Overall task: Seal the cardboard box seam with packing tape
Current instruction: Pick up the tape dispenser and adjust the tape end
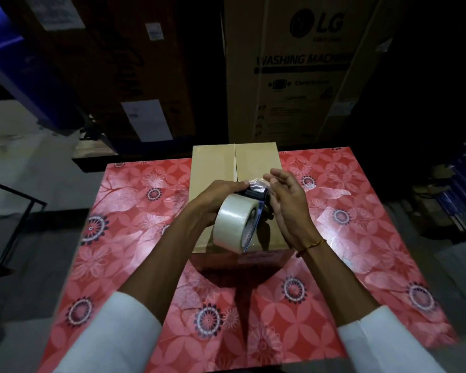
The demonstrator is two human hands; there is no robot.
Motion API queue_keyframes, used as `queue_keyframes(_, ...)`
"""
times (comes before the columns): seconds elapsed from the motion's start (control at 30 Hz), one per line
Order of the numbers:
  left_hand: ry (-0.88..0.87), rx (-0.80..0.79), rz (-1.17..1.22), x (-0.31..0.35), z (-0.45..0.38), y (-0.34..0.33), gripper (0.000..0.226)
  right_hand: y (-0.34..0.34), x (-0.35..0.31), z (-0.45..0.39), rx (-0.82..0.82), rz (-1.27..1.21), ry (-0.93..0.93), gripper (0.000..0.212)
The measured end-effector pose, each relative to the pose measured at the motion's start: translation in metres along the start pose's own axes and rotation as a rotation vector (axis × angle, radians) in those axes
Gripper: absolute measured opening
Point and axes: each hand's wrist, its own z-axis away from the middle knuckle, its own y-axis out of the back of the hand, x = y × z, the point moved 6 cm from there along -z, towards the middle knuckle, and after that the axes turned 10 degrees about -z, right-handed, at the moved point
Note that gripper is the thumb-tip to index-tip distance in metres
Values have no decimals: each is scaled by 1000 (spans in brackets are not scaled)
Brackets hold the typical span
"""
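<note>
Freeing the tape end above the box (215, 168) seam.
Left hand (221, 196) is clamped on the dispenser (257, 193); right hand (287, 200) fingers apart, pulling the film (256, 182) — keep it flat, centred over the seam (236, 162).

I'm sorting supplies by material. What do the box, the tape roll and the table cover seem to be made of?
Box: plain brown cardboard, matte, with a folded-flap seam.
Tape roll: clear glossy plastic film, milky where layered, catching the light.
Table cover: red flowered sheet, probably vinyl or laminate, judging by its shiny reflections.
</note>
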Motion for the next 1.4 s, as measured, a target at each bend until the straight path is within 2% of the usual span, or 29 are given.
queue_keyframes(0.07, 4, 19, 31, -3, -1, 1, 34, 8, 5, 4, 23, -62, -37, 18)
queue_keyframes(0.2, -6, 37, 182, -3, 3, 2, 25, 15, 10, 23, 21, -87, -94, 30)
queue_keyframes(0.4, 8, 31, 478, 5, 10, -28, 41, 4, 5, 51, -81, 37, -106, 42)
queue_keyframes(0.5, 21, 43, 575, 9, 11, -44, 42, 10, 0, 57, -71, 31, -135, 36)
queue_keyframes(0.63, -33, 49, 495, 12, 14, -58, 41, 24, -11, 60, -54, 55, -88, 28)
queue_keyframes(0.73, -154, 98, 350, 25, 18, -61, 41, 39, -18, 62, -57, 38, -83, 28)
queue_keyframes(0.9, -350, 123, 120, 51, 15, -71, 12, 67, -29, 63, -71, 62, -76, 35)
queue_keyframes(0.93, -360, 140, 97, 52, 14, -75, 7, 72, -32, 63, -70, 62, -72, 35)
queue_keyframes(1.13, -314, 209, 179, 44, -1, -114, 16, 102, -49, 64, -81, 104, -41, 32)
queue_keyframes(1.4, -294, 172, 148, 39, -21, -155, 12, 148, -58, 67, -31, 159, -21, 30)
